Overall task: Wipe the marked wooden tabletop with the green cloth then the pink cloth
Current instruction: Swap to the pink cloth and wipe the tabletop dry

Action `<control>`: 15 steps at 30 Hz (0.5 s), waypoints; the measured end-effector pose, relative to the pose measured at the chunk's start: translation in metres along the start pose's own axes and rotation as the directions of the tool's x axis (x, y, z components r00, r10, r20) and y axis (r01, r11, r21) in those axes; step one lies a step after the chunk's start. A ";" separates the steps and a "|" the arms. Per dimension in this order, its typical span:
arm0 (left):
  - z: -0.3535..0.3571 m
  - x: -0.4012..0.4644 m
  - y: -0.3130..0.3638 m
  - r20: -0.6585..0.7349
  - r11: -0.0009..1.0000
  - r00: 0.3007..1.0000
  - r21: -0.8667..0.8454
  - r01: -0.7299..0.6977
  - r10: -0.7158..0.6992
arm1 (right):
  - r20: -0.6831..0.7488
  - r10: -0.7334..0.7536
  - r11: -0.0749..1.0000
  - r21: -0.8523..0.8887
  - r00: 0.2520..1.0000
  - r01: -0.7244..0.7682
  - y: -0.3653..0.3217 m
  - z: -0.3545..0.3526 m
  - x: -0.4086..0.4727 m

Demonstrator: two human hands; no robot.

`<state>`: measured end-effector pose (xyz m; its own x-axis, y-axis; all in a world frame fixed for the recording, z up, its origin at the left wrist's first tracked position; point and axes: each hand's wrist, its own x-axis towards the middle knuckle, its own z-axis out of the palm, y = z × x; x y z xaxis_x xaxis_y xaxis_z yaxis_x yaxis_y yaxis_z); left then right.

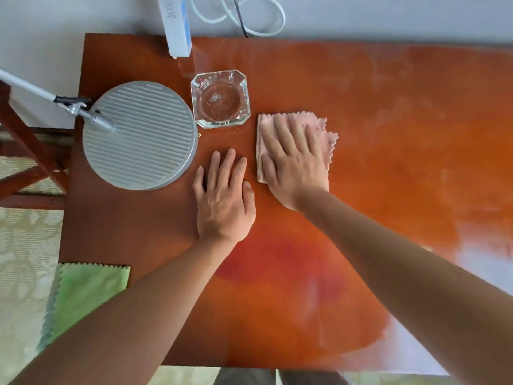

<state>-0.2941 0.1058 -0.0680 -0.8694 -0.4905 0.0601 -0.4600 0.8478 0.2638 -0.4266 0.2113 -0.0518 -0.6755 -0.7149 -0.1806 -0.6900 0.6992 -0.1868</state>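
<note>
Head view, item one?
— Green cloth [83, 293], lying flat on the near left corner of the desk [388, 134], its outer edge hanging over the side. The left forearm crosses above its near corner.

— Item two?
— Left hand [223, 197], palm down on bare wood near the desk's middle, fingers straight and slightly spread, gripping nothing.

— Item three?
— Right hand [294, 159], just right of the left, flat on the pink cloth [319, 126], fingers extended and close together, pressing down rather than clutching. Cloth is folded, and sits on the wood beneath that hand with its scalloped edge showing on the far and right sides.

— Beyond those?
— Round ribbed lamp head [138, 134], grey, on a metal arm, over the left part of the desk. Glass ashtray [220, 98], square with cut corners, just past the pink cloth to its left. White box [177, 26] at the far edge. White cable [249, 18] looped past the desk.

— Surface condition?
— Glossy orange-brown, pale glare on the right.
</note>
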 end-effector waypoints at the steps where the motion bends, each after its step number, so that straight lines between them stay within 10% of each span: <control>1: -0.001 0.000 0.000 0.006 1.000 1.000 -0.010 0.004 -0.004 | 0.012 -0.020 1.000 0.007 1.000 0.020 -0.006 0.004 -0.018; 15: -0.007 -0.001 0.001 0.060 0.999 0.998 -0.048 -0.006 0.009 | 0.005 -0.057 0.997 0.047 0.998 0.057 -0.075 0.052 -0.183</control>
<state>-0.2927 0.1052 -0.0610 -0.8827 -0.4700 0.0048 -0.4456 0.8400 0.3097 -0.2377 0.2896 -0.0547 -0.6336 -0.7537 -0.1746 -0.7144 0.6566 -0.2421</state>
